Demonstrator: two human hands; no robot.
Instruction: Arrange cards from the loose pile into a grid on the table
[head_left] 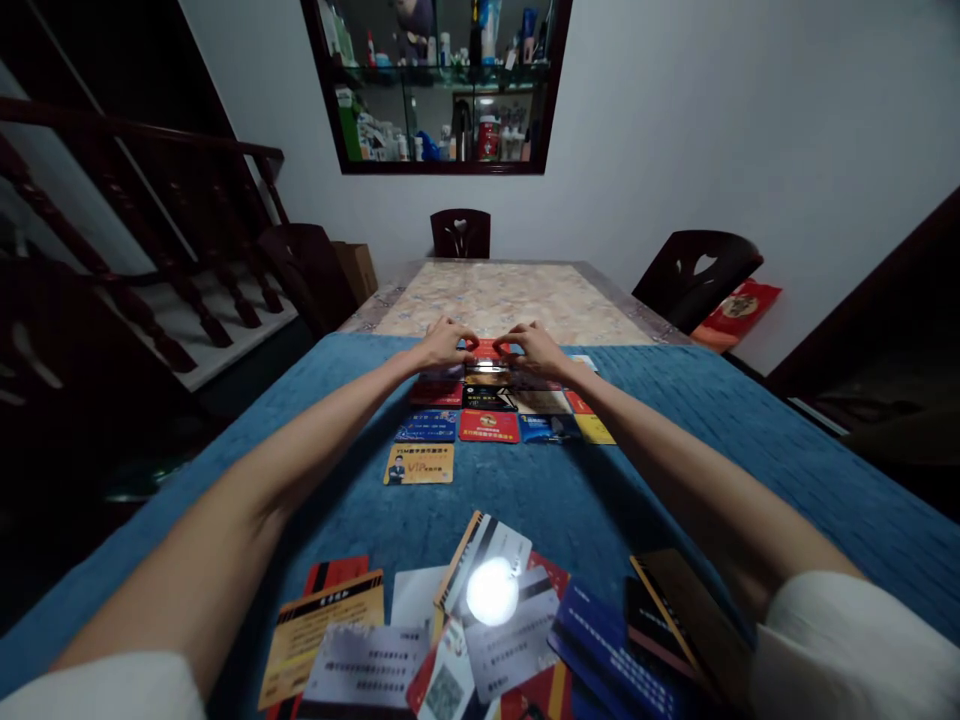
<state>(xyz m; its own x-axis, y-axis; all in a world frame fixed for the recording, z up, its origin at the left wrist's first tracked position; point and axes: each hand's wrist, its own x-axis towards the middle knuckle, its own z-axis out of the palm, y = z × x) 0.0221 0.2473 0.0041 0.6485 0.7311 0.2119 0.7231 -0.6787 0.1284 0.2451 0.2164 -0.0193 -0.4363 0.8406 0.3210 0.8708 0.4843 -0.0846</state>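
Head view, both my arms stretched far forward, my left hand (444, 343) and my right hand (534, 347) pinching a red card (487, 349) between fingertips, at far end of card rows (491, 412) on blue-clothed tabletop (750, 430), loose card pile (480, 640) near me.

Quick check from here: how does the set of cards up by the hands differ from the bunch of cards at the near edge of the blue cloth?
The far cards lie flat in tidy rows, side by side; the near cards are a loose heap, overlapping at odd angles. The left hand and right hand both touch a red card at the far rows' top; no hand touches the near heap. A bright glare spot sits on the near heap only. Both sets are mixed-colour plastic cards on the blue cloth.
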